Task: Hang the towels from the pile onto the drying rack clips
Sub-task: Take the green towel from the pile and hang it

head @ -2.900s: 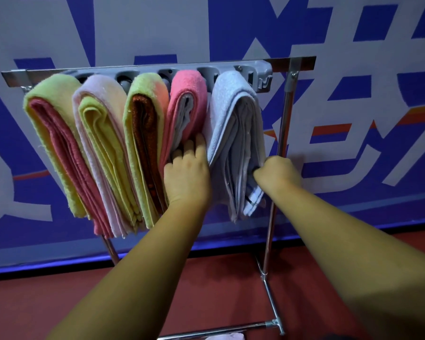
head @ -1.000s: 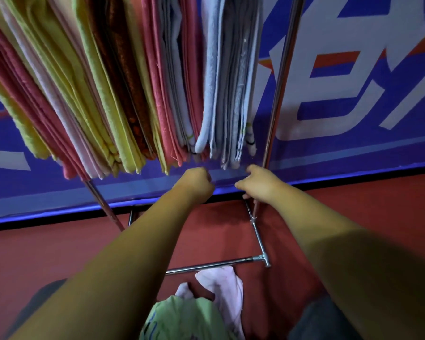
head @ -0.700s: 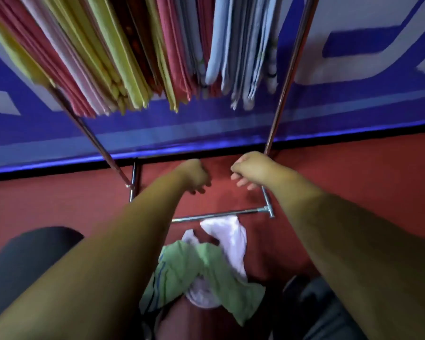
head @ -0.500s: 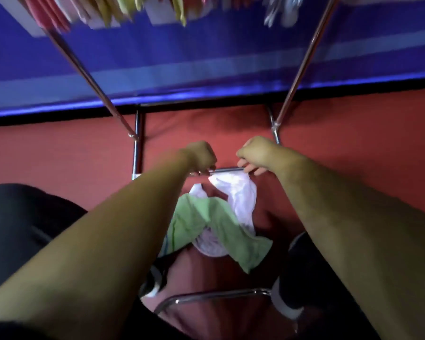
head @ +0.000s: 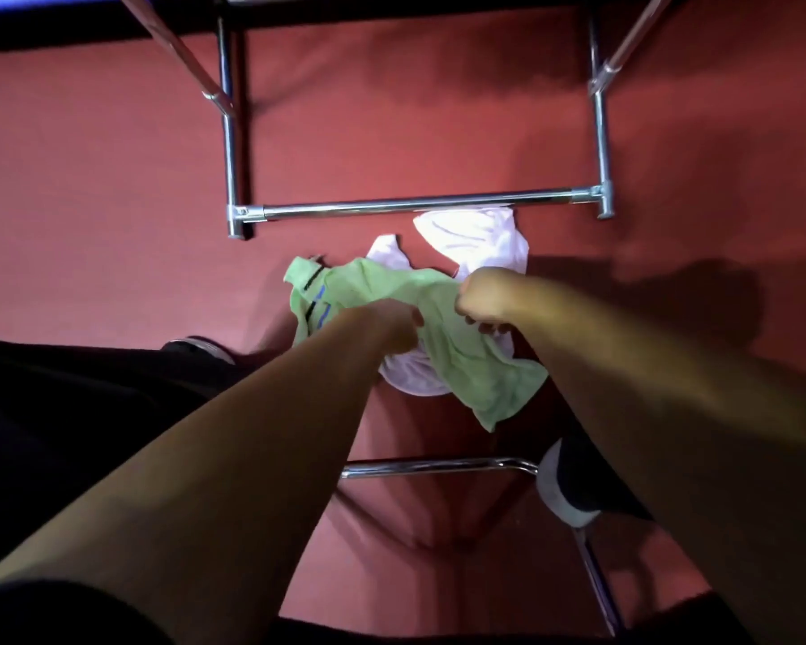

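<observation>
A crumpled light green towel [head: 461,360] lies on a white-pink towel [head: 480,239] in a small pile on the red floor. My left hand [head: 399,325] and my right hand [head: 482,295] are both down on the green towel, fingers curled into its cloth near its middle. The drying rack shows only by its chrome base bar [head: 415,207] and legs just beyond the pile. Its clips and the hung towels are out of frame above.
A second chrome bar [head: 438,466] runs across the floor close to me, with another tube [head: 599,584] at lower right. My shoes [head: 564,486] stand on either side of the pile. Dark trousers fill the left.
My view has swung down from the hung towels to the floor. Both hands dropped from the rack's towels to the pile and took hold of the green towel.
</observation>
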Tool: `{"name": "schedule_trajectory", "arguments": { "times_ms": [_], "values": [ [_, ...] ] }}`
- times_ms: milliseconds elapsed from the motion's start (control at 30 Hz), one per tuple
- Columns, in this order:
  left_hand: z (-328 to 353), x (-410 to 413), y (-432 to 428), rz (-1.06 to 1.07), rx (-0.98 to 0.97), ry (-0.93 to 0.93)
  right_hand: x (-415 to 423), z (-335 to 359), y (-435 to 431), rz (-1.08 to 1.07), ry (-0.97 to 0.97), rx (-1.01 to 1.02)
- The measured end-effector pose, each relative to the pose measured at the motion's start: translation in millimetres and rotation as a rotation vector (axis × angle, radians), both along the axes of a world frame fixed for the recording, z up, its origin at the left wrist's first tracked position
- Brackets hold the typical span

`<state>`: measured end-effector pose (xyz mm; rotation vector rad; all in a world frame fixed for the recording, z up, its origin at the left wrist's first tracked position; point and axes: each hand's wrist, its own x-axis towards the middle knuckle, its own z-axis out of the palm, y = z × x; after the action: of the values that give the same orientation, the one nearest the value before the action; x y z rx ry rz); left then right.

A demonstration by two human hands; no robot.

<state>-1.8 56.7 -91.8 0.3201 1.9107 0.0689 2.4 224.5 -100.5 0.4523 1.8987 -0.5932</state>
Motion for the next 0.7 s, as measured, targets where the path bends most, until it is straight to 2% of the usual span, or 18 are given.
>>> {"name": "schedule_trajectory", "arguments": {
  "times_ms": [100,200,367,400,500,567,633,700],
  "values": [
    [-25,20,-7,-0.042,-0.038,0.01,1,-5,0,0.123,0.024,-0.005],
    [-54,28,-19,0.034,-0.06,0.098,3,-9,4,0.151,-0.008,-0.011],
    [-52,-5,-19,0.244,0.136,0.226,8,-30,0,0.199,0.006,-0.109],
    [-50,-13,-20,0.343,0.166,0.248,9,-32,-3,0.213,0.025,-0.113],
    [-49,-29,-21,0.877,0.32,0.207,13,-39,-11,0.251,0.083,-0.113],
    [-43,-40,-17,1.157,0.471,0.143,14,-42,-15,0.126,0.147,-0.205],
    [-34,-50,-9,1.298,0.581,0.053,12,-39,-22,-0.074,0.191,-0.335],
    [-24,-63,-1,1.41,0.689,0.014,1,-30,-28,-0.224,0.183,-0.293]
  ]
}}
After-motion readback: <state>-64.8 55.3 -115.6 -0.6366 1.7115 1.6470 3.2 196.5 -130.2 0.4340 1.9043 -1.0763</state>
